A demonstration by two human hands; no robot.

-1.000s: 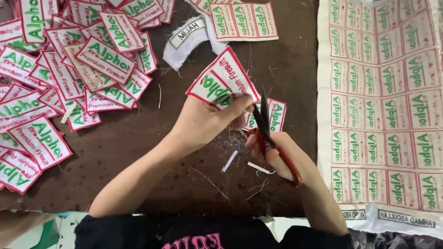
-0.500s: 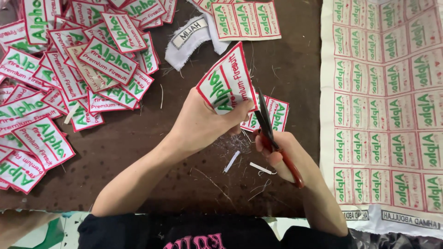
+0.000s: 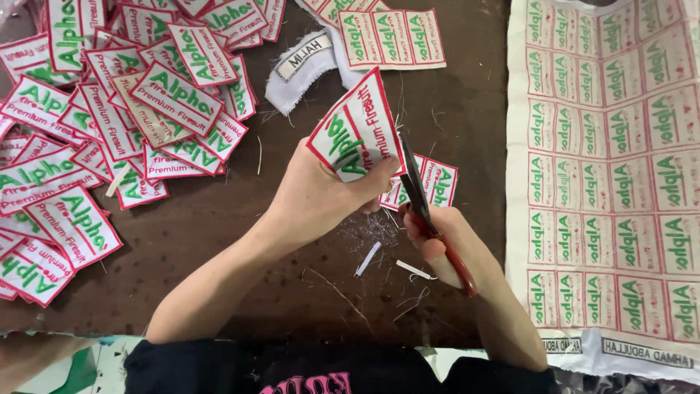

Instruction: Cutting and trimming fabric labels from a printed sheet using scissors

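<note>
My left hand (image 3: 321, 195) pinches a white cloth patch (image 3: 357, 128) with a red border and green lettering, held up off the brown table (image 3: 240, 241) at the centre. My right hand (image 3: 448, 244) grips red-handled scissors (image 3: 426, 211). Their dark blades run up along the patch's right edge. Under the hands lies another cut patch (image 3: 435, 182) with thin white trimmings (image 3: 368, 259) scattered around it.
A heap of cut patches (image 3: 109, 124) covers the table's left side. A strip of three joined patches (image 3: 390, 38) and a white name label (image 3: 299, 62) lie at the top. A large uncut printed sheet of patches (image 3: 605, 160) fills the right side.
The patch has turned a little and the scissors' blades have slid further up along its right edge. Both hands stay in the same spot.
</note>
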